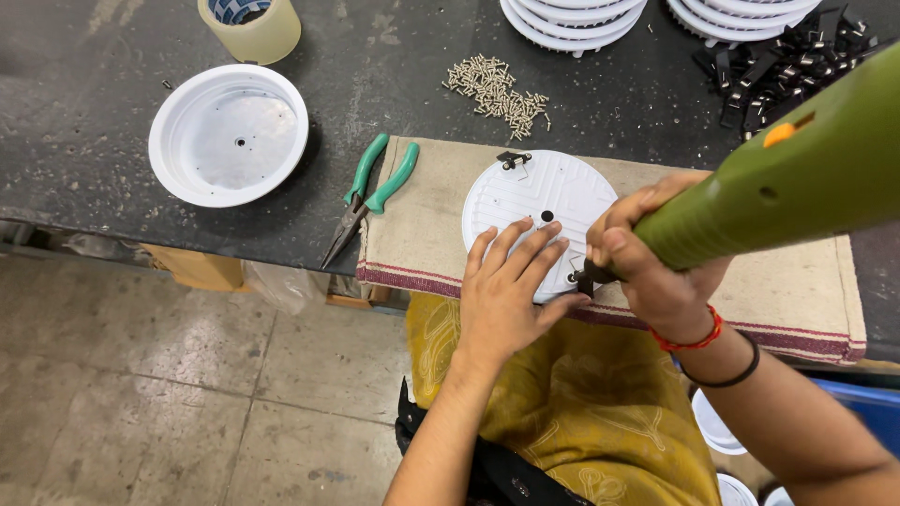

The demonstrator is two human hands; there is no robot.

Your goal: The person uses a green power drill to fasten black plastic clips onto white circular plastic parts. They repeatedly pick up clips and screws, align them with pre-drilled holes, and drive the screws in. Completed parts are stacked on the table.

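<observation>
A round white plastic disc [539,201] lies on a beige cloth mat [797,281] at the near edge of the dark workbench. A small black clip [513,160] sits at the disc's far rim. My left hand [506,286] rests flat on the disc's near part, fingers spread. My right hand [652,258] is wrapped around a green electric screwdriver [797,183], whose tip meets the disc's near right rim beside another black clip [583,277].
Green-handled pliers [370,192] lie left of the mat. A white round housing [228,134] and a tape roll [251,26] stand further left. A pile of small screws [497,94], stacked white discs [572,14] and black clips [783,66] lie at the back.
</observation>
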